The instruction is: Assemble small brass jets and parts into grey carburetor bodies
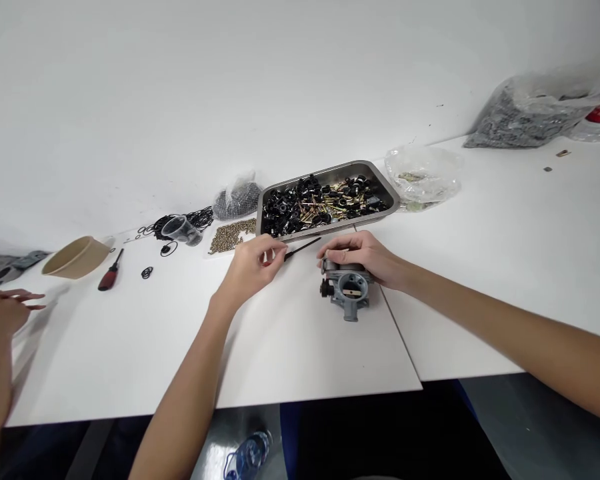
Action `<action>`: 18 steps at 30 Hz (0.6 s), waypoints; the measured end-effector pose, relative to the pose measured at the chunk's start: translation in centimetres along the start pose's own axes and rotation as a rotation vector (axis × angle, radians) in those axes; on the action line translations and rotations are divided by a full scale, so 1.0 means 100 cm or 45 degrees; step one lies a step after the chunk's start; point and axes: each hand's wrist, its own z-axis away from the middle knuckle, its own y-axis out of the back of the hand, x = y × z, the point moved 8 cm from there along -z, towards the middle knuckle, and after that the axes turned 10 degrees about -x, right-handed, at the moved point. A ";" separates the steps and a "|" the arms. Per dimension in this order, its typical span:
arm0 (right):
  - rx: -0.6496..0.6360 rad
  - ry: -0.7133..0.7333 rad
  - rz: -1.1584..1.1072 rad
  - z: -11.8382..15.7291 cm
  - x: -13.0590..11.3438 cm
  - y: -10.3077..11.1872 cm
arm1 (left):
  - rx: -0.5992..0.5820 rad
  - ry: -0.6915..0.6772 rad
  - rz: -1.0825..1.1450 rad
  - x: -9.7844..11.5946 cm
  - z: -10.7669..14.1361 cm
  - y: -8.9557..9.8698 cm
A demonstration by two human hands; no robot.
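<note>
My right hand [357, 252] grips the top of a grey metal carburetor [350, 287] that rests on the white table, its round bore facing me. A black knob sticks out at the carburetor's left side. Left of it, my left hand [253, 267] is closed on a screwdriver [303, 249]; the dark shaft points right, and a bit of red handle shows between the fingers. Just beyond both hands lies a metal tray [325, 230] full of black parts and brass-coloured screws.
Left of the tray are small brass pieces [230, 237], a bag of dark parts [237, 199], black rings [200, 219], a clear cup [181, 230], a red-handled screwdriver [109, 277] and a paper bowl [77, 257]. Another person's hand [7, 310] is far left. Plastic bags [423, 177] lie right.
</note>
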 end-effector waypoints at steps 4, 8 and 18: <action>-0.259 -0.042 0.148 0.003 0.000 -0.019 | -0.137 0.103 -0.442 -0.018 -0.003 -0.004; -0.361 -0.105 0.215 0.005 0.004 -0.029 | -0.252 0.201 -0.605 -0.022 -0.003 -0.009; -0.466 -0.066 0.346 0.004 -0.003 -0.029 | -0.426 0.297 -0.439 -0.037 0.001 -0.016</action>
